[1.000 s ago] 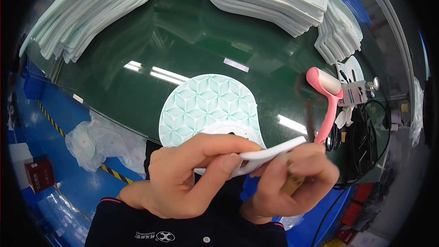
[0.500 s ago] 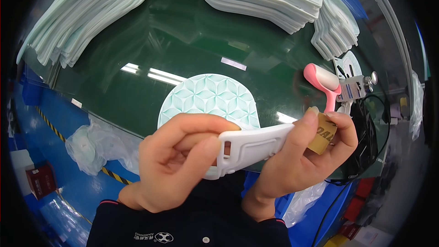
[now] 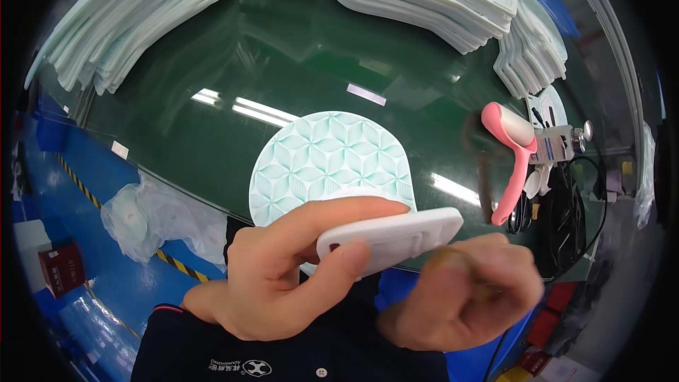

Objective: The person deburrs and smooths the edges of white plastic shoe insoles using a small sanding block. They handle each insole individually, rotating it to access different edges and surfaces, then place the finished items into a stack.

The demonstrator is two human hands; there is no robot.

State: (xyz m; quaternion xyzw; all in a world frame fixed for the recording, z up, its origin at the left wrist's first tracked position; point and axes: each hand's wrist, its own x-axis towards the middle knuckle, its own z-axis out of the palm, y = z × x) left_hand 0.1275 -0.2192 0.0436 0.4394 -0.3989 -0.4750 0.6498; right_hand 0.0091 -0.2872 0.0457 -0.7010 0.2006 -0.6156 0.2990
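My left hand [image 3: 290,269] grips a white plastic piece [image 3: 403,237] with a slot near its end, thumb below and fingers over the top. Just beyond it is a rounded panel [image 3: 332,159] with a mint-green petal pattern; my fingers hide whether the two are joined. My right hand [image 3: 474,293] is curled closed at the lower right of the white piece and smeared by motion. A little of a tan folded piece of sandpaper [image 3: 453,253] shows at its fingers.
Stacks of white panels stand at the far left [image 3: 141,21] and far right [image 3: 417,0] of the dark green table [image 3: 297,49]. Right of my hands lie a pink-handled lint roller [image 3: 511,159], a clear pump bottle [image 3: 555,145] and a black bag [image 3: 562,219]. Clear plastic wrap [image 3: 166,219] lies at left.
My right hand has come down and curled closed, so the sandpaper is now mostly hidden. The white piece has tilted to show its edge. The view has shifted slightly.
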